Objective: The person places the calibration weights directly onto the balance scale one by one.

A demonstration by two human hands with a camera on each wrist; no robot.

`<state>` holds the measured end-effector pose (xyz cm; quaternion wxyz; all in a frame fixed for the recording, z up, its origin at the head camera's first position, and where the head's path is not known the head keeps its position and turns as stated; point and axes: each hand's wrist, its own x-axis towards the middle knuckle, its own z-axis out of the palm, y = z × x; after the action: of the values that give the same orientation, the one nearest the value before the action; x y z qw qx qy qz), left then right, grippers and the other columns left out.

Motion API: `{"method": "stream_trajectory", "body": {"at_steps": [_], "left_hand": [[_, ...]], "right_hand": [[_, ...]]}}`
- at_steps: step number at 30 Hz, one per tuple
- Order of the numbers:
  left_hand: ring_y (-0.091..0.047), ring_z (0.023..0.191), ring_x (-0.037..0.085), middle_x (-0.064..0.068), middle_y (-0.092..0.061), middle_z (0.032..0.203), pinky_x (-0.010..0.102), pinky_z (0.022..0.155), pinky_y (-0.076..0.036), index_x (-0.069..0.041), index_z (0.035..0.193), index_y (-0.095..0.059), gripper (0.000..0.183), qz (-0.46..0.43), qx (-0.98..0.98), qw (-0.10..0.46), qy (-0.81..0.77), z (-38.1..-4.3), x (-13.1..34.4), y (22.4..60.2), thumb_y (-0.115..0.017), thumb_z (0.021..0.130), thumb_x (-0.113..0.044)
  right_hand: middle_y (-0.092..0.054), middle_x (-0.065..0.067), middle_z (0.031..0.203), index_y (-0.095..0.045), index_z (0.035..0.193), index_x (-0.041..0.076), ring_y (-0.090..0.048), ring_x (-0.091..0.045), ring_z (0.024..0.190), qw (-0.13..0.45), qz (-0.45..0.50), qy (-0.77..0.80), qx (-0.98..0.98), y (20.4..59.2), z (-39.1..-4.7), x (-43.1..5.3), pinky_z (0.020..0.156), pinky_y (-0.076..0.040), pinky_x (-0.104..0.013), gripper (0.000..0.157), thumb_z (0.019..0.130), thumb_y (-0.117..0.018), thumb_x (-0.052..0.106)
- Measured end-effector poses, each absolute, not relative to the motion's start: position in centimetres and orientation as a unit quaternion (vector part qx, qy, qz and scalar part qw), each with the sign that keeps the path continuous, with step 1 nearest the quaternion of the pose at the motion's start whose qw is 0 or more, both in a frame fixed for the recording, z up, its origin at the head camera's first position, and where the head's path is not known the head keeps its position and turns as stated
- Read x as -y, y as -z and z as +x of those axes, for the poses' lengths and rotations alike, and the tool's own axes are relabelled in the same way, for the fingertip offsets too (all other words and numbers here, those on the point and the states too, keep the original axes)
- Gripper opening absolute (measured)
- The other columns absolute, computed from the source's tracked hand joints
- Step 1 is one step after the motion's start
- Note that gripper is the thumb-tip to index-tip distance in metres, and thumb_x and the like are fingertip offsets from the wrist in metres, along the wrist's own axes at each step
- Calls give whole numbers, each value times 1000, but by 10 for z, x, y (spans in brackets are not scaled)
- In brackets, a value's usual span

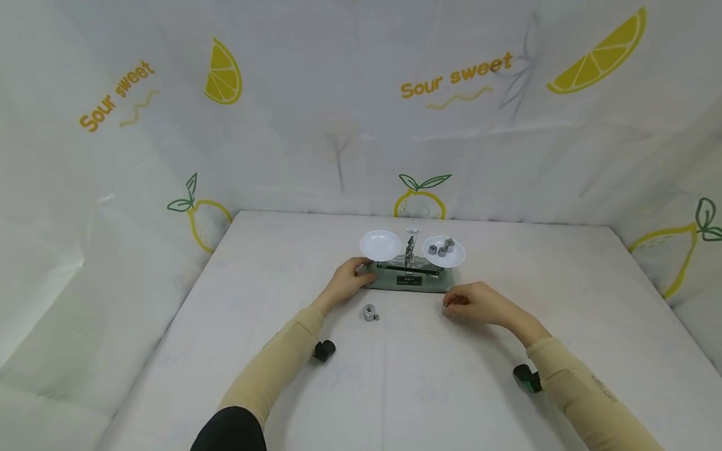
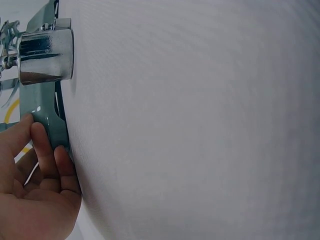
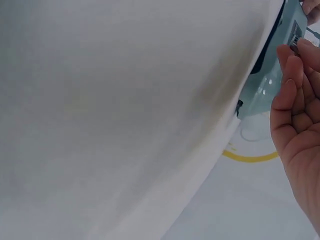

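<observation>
A balance scale (image 1: pixel 410 280) with a green base and two white pans stands on the table. My left hand (image 1: pixel 348 280) grips the left end of its base, thumb and fingers on either side, as the left wrist view also shows. Several metal weights (image 1: pixel 442 251) sit in the right pan (image 1: pixel 458 258); the left pan (image 1: pixel 380 245) holds nothing. Just in front of the base's right corner, my right hand (image 1: pixel 476 304) pinches a small weight (image 3: pixel 295 49) between thumb and index finger, mostly hidden. A larger weight (image 1: pixel 369 312) and a tiny weight (image 1: pixel 376 317) stand on the table before the scale.
A white cloth covers the table (image 1: pixel 316 401). Behind it hangs a white curtain (image 1: pixel 316 125) printed with lemons and lettering. In the left wrist view a shiny metal cylinder (image 2: pixel 47 57) appears close to the scale's base.
</observation>
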<state>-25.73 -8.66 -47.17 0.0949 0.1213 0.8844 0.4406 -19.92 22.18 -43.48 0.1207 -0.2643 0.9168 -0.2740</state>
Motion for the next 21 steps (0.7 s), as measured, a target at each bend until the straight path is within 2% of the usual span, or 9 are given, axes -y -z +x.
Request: {"method": "stream_trajectory", "body": {"at_steps": [5, 12, 21], "left_hand": [[-59, 99, 22, 9, -53, 133, 29, 78, -50, -11, 132, -51, 47, 120, -884, 95, -442, -255, 86, 471, -62, 89, -28], [-59, 97, 20, 7, -54, 132, 28, 76, -50, -12, 131, -51, 47, 117, -885, 92, -442, -255, 86, 471, -63, 89, -28], [-58, 99, 22, 8, -53, 133, 30, 78, -50, -12, 132, -50, 47, 119, -885, 97, -439, -254, 86, 469, -61, 90, -29]], "right_hand": [[-69, 1, 87, -66, 96, 8, -63, -8, 80, 75, -252, 285, -922, 424, -197, -223, 68, -51, -22, 11, 87, -64, 14], [-68, 0, 84, -66, 96, 9, -58, -6, 77, -11, -234, 294, -926, 395, -201, -229, 66, -48, -21, 10, 86, -65, 12], [-68, -7, 86, -65, 98, 3, -60, -16, 77, -38, -199, 290, -935, 382, -216, -233, 65, -49, -21, 13, 87, -63, 10]]}}
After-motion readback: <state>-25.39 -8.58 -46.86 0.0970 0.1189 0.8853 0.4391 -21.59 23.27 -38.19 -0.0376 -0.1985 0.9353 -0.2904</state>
